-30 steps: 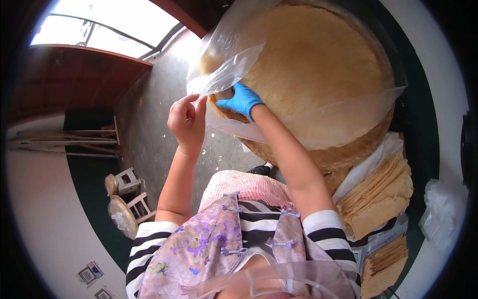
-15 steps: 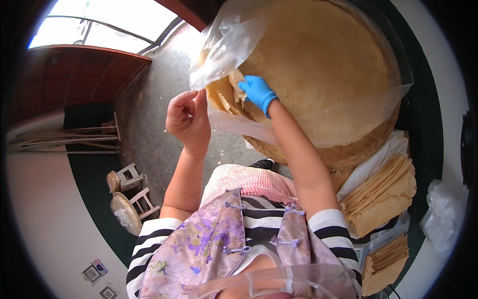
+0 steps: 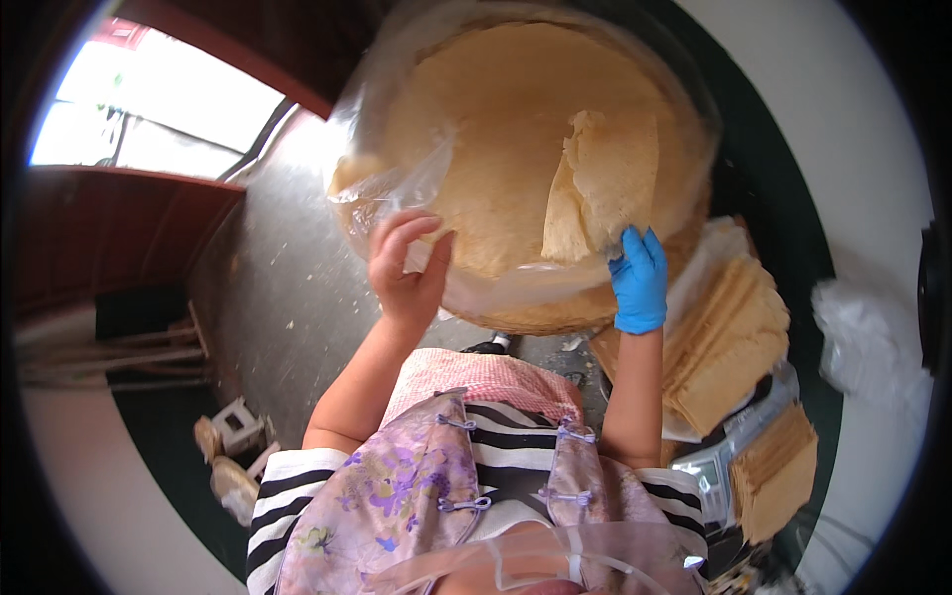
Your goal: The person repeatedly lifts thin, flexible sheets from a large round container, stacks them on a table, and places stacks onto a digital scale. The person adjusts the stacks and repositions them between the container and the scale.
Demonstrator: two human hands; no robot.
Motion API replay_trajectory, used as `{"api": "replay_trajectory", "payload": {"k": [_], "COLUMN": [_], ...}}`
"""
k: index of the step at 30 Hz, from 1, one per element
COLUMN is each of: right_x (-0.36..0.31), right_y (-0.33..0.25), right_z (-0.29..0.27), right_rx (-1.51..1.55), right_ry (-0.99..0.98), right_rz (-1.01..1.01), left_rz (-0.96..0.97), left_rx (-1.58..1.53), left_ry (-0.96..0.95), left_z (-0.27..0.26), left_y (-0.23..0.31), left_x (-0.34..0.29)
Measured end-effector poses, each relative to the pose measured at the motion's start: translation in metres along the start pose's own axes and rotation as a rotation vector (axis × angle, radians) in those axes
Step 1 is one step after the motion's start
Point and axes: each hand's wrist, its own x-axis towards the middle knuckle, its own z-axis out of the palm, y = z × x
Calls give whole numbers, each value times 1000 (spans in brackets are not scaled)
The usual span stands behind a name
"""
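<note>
And here's the right hand (image 3: 641, 283), blue-gloved, fingers pinching the lower corner of a folded flatbread (image 3: 620, 174)! The piece stretches up and away beyond those fingertips, ragged along its left edge, over the big round flatbread stack (image 3: 491, 159). Over on the other side, the bare left hand (image 3: 407, 268) has its thumb and forefinger bent toward each other, right by the bunched plastic sheet (image 3: 397, 188) just beyond them; whether they grip its edge, I can't tell. Right of the gloved fingers and nearer the body, there's a pile of folded flatbreads (image 3: 729, 342). So the step in hand looks like handling one loose piece over the stack with the cover partly gathered. The next move calls for a secure but gentle pinch: that thin sheet could well crack at the fold.
</note>
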Motion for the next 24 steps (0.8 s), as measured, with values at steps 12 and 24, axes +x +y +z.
{"api": "replay_trajectory", "payload": {"k": [12, 24], "right_x": [-210, -387], "right_y": [-74, -180], "right_z": [-118, -296], "right_rx": [11, 52], "right_ry": [40, 953], "right_rz": [-237, -655], "left_rz": [-879, -550], "left_rx": [-1020, -1060], "left_ry": [-1040, -1609], "left_z": [172, 218], "left_y": [148, 302], "left_x": [-83, -206]}}
